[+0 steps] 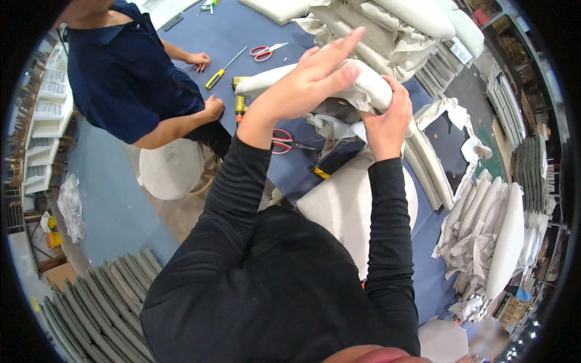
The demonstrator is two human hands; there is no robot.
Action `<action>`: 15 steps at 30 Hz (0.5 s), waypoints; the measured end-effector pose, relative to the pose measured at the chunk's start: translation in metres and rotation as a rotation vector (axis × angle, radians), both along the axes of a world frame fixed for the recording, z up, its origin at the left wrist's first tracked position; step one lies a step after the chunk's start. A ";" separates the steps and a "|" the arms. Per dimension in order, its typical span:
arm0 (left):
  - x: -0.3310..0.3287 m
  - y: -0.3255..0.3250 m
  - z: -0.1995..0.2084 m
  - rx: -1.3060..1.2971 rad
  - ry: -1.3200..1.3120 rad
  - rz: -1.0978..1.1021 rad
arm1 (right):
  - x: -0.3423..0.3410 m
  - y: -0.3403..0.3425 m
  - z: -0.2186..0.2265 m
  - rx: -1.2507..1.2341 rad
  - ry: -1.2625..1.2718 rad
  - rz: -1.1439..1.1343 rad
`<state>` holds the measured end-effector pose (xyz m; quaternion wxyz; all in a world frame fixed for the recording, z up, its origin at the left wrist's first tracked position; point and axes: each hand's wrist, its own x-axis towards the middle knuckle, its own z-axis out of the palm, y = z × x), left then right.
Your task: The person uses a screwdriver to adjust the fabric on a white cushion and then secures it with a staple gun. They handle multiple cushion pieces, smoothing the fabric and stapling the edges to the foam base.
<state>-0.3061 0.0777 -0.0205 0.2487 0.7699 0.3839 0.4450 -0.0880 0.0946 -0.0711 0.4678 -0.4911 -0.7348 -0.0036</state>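
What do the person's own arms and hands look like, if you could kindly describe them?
The left sleeve and the right sleeve are long and black, gathered in many crosswise creases. The left hand and the right hand are bare, without gloves. No cables or markings show on the sleeves.

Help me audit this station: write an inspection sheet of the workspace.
Surface: blue-grey table.
Job's things: pale fabric-covered pad, raised over the table.
Clutter: red-handled scissors, a second pair, yellow-handled screwdriver, heap of pale pads.
Left hand: open at the pad; contact unclear.
Right hand: gripping the pad's right end.
Cables: nothing seen.
Surroundings: co-worker, round pale seat, stacked grey-green pads.
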 end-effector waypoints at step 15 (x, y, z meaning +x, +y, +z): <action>-0.019 -0.007 -0.036 0.023 -0.187 0.093 | 0.022 0.004 -0.085 -0.243 0.179 -0.029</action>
